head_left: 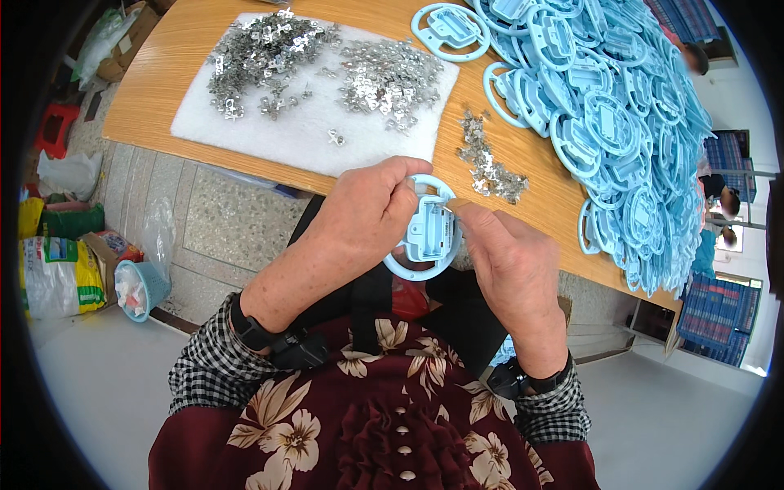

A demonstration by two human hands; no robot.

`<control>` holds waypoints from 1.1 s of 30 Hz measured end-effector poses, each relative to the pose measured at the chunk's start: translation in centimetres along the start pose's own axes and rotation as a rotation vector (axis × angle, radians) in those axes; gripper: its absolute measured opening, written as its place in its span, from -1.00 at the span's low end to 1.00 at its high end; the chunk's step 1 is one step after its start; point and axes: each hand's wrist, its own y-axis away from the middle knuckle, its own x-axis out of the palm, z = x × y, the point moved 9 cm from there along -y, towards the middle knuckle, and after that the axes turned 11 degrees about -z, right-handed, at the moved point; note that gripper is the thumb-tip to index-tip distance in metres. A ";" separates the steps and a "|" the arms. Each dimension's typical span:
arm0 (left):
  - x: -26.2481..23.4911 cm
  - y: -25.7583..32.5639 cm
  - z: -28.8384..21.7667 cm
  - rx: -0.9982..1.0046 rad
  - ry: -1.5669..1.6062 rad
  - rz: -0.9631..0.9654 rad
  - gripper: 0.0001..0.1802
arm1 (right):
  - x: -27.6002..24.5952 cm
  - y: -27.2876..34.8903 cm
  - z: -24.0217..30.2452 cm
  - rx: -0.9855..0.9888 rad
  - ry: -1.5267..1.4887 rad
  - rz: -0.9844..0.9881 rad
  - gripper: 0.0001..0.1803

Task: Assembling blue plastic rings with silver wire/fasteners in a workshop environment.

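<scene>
My left hand (363, 204) grips the upper left rim of a light blue plastic steering-wheel-shaped shell (426, 237), held above my lap by the table's near edge. The shell is tilted, its recessed inner side facing me. My right hand (514, 257) is closed in a pinch at the upper right of the recess. A small silvery metal piece (447, 209) glints at those fingertips; its exact shape is mostly hidden. Just beyond the hands, a small scatter of metal pieces (490, 167) lies on the wood.
A white foam sheet (269, 151) on the wooden table (155, 98) carries two heaps of metal pieces (265, 53). On the right rises a large pile of light blue shells (604, 122). A blue basket (151, 286) and bags (57, 278) stand on the floor at left. People are in the right background.
</scene>
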 end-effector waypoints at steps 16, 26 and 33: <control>0.1 0.0 0.2 0.000 -0.053 -0.032 -0.67 | -0.3 -1.1 1.7 -0.171 0.148 0.077 -0.64; -0.1 -0.1 -0.2 0.058 -0.132 -0.041 -0.68 | -0.1 -2.4 2.0 -0.103 0.180 0.225 -0.94; 0.0 0.2 -0.5 0.107 -0.149 -0.047 -0.70 | 0.3 -4.2 4.2 -0.289 0.197 0.399 -0.85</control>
